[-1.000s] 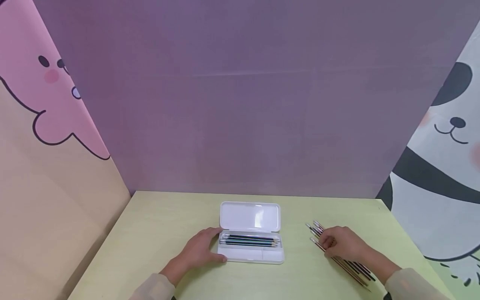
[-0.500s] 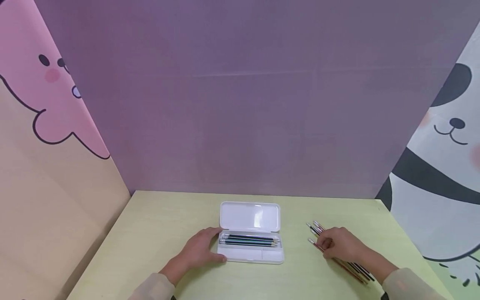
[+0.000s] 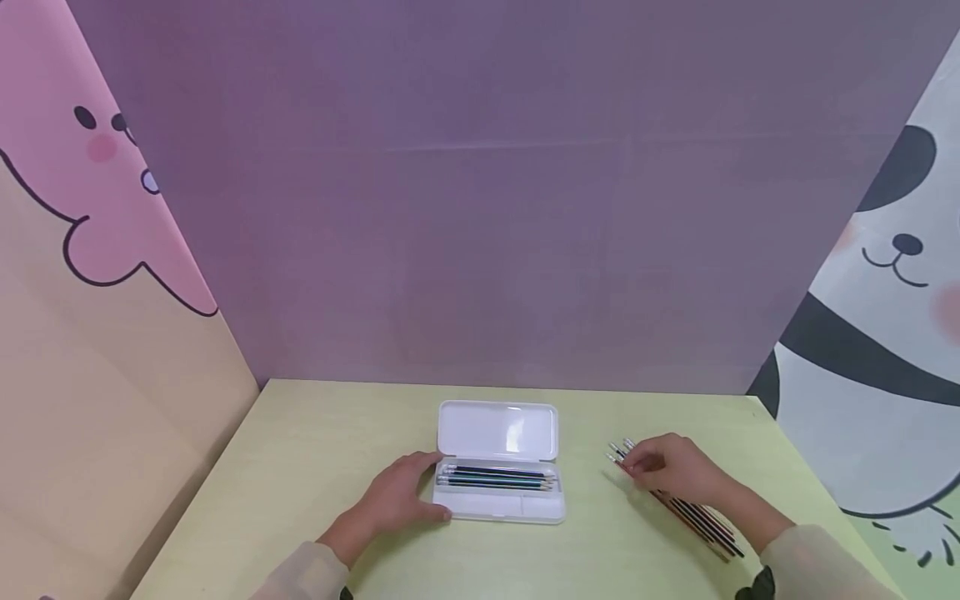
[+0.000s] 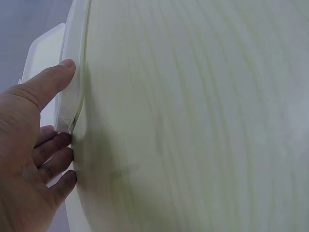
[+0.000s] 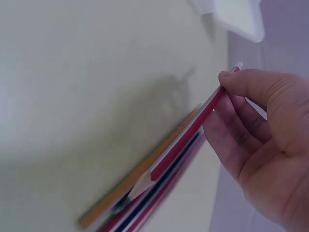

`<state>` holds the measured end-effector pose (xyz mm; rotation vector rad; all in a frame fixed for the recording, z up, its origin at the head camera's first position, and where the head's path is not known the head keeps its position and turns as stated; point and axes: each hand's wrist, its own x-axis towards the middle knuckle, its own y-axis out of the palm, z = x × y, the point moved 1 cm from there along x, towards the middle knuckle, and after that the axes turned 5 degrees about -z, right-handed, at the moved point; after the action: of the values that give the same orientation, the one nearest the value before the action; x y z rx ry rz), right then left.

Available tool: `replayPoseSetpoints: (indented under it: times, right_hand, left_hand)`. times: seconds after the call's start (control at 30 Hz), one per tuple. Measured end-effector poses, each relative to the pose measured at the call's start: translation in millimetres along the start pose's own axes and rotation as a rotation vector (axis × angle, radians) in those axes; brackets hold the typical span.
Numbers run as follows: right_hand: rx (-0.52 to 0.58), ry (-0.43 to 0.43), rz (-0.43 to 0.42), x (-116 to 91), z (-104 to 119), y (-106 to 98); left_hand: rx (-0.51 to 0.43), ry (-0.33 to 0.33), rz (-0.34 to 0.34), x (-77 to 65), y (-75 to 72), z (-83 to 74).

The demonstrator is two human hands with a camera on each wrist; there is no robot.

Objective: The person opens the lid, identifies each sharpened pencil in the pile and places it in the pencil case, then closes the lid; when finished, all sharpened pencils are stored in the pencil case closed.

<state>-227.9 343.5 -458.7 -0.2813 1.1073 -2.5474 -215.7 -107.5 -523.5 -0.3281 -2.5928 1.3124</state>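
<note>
An open white pencil case [image 3: 487,506] lies on the table in the head view, with several dark pencils [image 3: 495,479] in its rear compartment. My left hand [image 3: 397,497] holds the case's left end, thumb on the front edge and fingers round the end, as the left wrist view shows. My right hand [image 3: 678,473] pinches a red-and-white pencil [image 5: 183,142] near its eraser end between thumb and fingers. That pencil slants over a loose bundle of pencils [image 3: 708,529], orange, blue and red ones in the right wrist view; its sharpened tip points down over them.
The pale wooden table [image 3: 322,433] ends at a purple back wall [image 3: 495,250]. Side panels printed with a pink cartoon figure [image 3: 112,192] and a panda [image 3: 892,333] flank it. The case's raised lid [image 3: 480,427] leans back toward the wall.
My right hand has lifted slightly up and to the left, raising the red-and-white pencil from the bundle. My left hand stays at the case.
</note>
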Motion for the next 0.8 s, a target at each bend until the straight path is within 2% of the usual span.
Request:
replayPoseSetpoints:
  times: [0.1,0.23,0.4,0.53,0.67,0.8]
  right_hand:
    - [0.019,-0.016,-0.008,15,14,1]
    - [-0.008,-0.063,-0.01,41,37,10]
    - [-0.025,-0.152,0.023,71,75,32]
    - [-0.035,-0.186,0.061,91,101,55]
    - [-0.039,-0.179,0.096,108,114,79]
    - [-0.021,-0.156,0.122,120,117,102]
  left_hand:
    - [-0.001,0.001,0.001,-0.3,-0.2,2.4]
    - [0.003,-0.002,0.002,-0.4,0.1,5.6]
    - [-0.001,-0.013,0.004,-0.2,0.5,6.5]
    - [-0.005,-0.009,0.005,-0.2,-0.3,4.4]
    - [-0.007,-0.003,0.006,0.0,-1.1,2.3]
    - [-0.015,-0.018,0.014,0.7,-2.3,0.6]
